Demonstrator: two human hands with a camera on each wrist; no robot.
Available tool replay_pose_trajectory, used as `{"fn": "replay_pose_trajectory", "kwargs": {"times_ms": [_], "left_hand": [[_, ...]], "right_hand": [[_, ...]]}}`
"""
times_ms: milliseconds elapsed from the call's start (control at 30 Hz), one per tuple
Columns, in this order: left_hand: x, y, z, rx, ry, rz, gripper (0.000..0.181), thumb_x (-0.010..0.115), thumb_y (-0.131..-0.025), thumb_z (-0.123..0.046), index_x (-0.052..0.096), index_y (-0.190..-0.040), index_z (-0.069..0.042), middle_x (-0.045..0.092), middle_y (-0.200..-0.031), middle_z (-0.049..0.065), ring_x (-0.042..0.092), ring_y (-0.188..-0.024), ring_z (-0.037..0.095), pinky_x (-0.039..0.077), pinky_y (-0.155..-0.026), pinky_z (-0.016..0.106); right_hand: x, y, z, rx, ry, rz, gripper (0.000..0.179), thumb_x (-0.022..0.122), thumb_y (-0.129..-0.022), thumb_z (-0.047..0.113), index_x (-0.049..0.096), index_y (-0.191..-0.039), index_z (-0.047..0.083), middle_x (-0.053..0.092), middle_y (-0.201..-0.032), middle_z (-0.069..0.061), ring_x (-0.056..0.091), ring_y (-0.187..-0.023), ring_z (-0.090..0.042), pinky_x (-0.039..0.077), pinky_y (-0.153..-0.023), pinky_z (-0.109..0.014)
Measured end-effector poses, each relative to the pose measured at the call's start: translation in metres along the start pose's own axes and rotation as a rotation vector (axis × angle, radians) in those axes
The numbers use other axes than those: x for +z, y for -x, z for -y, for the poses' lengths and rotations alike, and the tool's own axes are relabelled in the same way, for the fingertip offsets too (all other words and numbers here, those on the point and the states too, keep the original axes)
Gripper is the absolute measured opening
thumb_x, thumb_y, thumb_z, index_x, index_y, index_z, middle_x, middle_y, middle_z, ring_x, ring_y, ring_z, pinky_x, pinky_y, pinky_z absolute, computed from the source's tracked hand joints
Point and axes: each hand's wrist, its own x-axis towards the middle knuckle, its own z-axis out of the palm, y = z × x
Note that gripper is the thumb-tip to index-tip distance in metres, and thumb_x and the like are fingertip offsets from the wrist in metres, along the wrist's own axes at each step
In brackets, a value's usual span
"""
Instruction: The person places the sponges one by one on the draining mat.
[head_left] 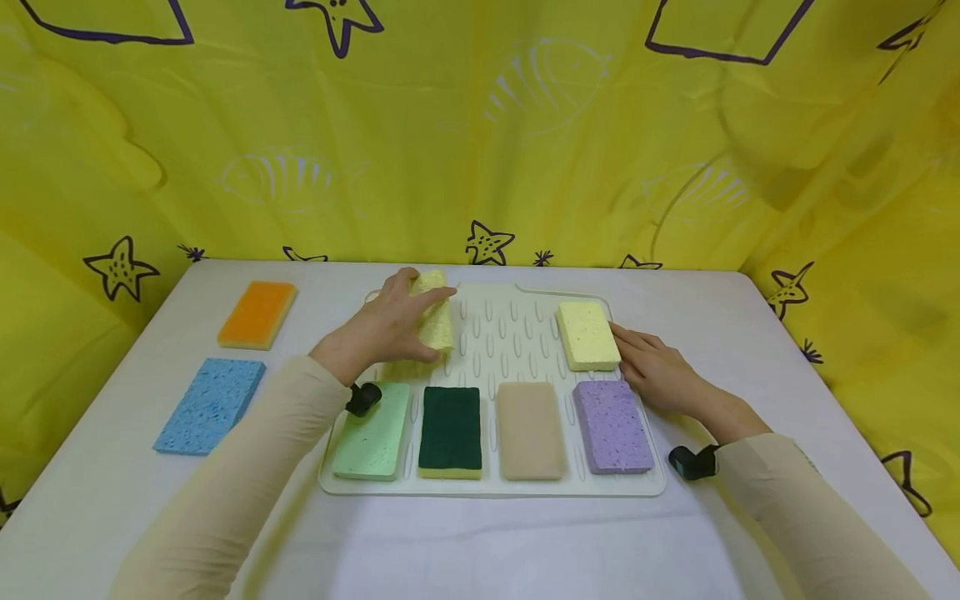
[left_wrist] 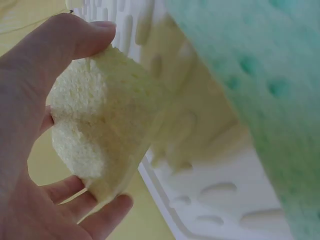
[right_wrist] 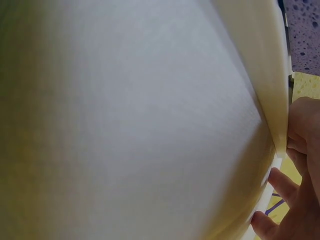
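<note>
My left hand (head_left: 390,321) grips a pale yellow sponge (head_left: 437,317) over the back left of a white ridged tray (head_left: 495,487). The left wrist view shows that sponge (left_wrist: 110,115) tilted, with the thumb at one end and fingertips at the other. At the tray's right edge rests my right hand (head_left: 660,367), fingers extended beside a second yellow sponge (head_left: 588,336) lying flat at the back right. In the right wrist view its fingertips (right_wrist: 282,185) are right at the tray's rim.
Along the tray's front lie a mint green sponge (head_left: 373,437), a dark green scouring sponge (head_left: 450,429), a beige sponge (head_left: 530,432) and a purple sponge (head_left: 613,427). Left of the tray, an orange sponge (head_left: 257,314) and a blue sponge (head_left: 210,407) lie on the white table (head_left: 480,550). Behind hangs a yellow curtain (head_left: 420,117).
</note>
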Motion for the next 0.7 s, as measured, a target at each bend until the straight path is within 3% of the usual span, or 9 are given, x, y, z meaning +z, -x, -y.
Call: {"fn": "replay_pose_trajectory", "kwargs": {"times_ms": [367,700], "left_hand": [[0.004,-0.010,-0.018,0.015,0.004,0.067,0.093,0.084,-0.073,-0.050,0.038,-0.152,-0.033,0.009,-0.164,0.021,0.021,-0.146,0.047,0.046,-0.099,0.064],[0.008,-0.017,-0.032,0.042,0.050,0.088,0.072,0.087,-0.075,-0.039,0.050,-0.136,-0.029,0.003,-0.165,0.022,0.011,-0.149,0.049,0.043,-0.104,0.064]], "right_hand": [[-0.001,0.001,0.000,0.005,-0.004,0.001,0.053,0.040,-0.106,0.021,0.029,-0.156,0.006,0.022,-0.164,-0.015,0.029,-0.142,-0.047,0.031,-0.102,-0.075],[-0.001,0.000,0.001,0.000,-0.006,-0.003,0.053,0.040,-0.106,0.022,0.030,-0.156,0.006,0.024,-0.164,-0.015,0.030,-0.142,-0.048,0.031,-0.102,-0.075]]}}
